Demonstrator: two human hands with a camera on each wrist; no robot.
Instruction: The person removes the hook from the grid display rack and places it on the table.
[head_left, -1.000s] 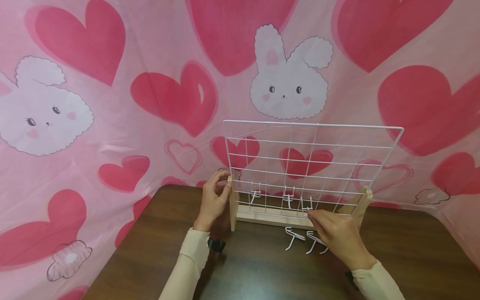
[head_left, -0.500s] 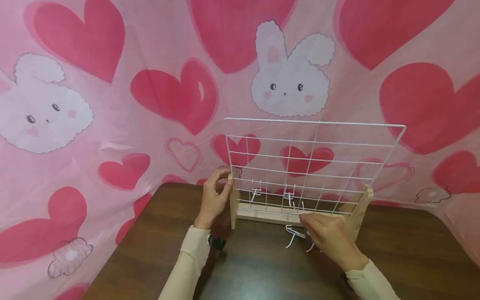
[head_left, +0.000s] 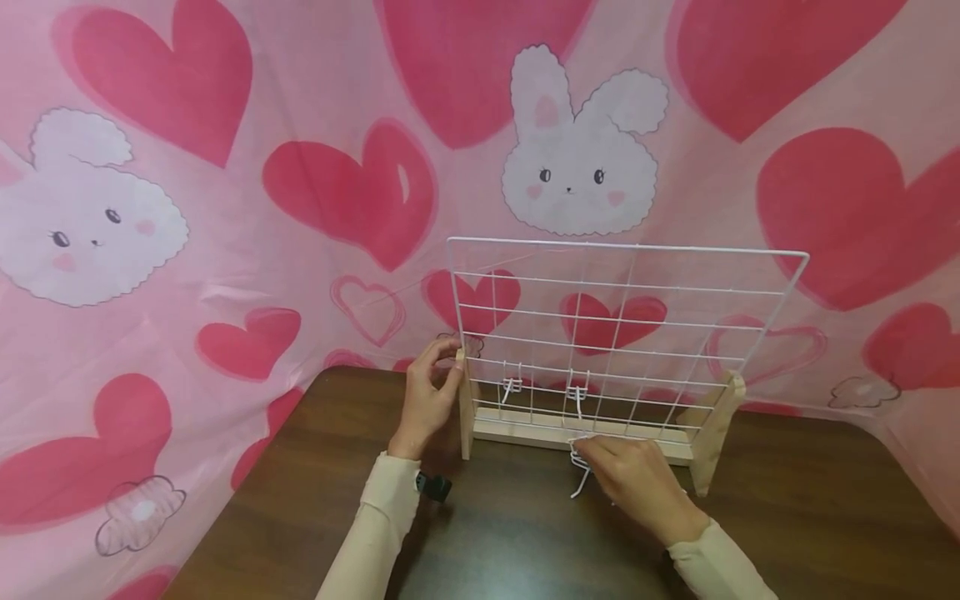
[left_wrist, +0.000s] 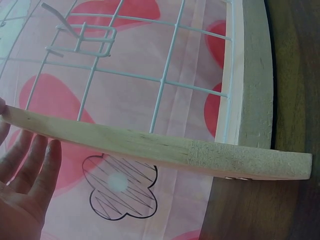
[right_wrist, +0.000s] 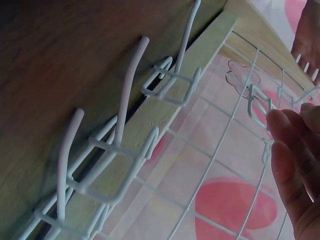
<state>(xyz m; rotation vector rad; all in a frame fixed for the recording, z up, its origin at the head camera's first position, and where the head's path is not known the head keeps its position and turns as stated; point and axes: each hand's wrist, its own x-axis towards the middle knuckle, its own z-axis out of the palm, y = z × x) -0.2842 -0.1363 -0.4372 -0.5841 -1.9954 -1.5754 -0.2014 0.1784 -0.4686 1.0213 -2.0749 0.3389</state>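
A white wire grid panel [head_left: 622, 333] stands in a light wooden stand, leaning away at the top. My left hand [head_left: 427, 400] grips the stand's left wooden upright [left_wrist: 140, 132], thumb on one side and fingers on the other. Between thumb and fingertips my right hand [head_left: 637, 479] pinches a white wire hook [right_wrist: 257, 107], low in front of the grid. Two more hooks hang on the lower grid wires, a left hook [head_left: 512, 386] and a middle hook [head_left: 577, 392]. Below the right hand lies a loose hook [head_left: 581, 481], partly covered by the fingers.
In the right wrist view several loose hooks [right_wrist: 125, 150] lie in a row on the dark wooden table [head_left: 495, 533], beside the stand's base bar [head_left: 525, 429]. The right upright [head_left: 716, 437] is bare. A pink cloth with hearts and rabbits [head_left: 360, 67] hangs behind.
My right hand has moved left and slightly down along the grid's lower edge, carrying the hook, and now overlaps the loose hooks. The left hand keeps its place on the upright.
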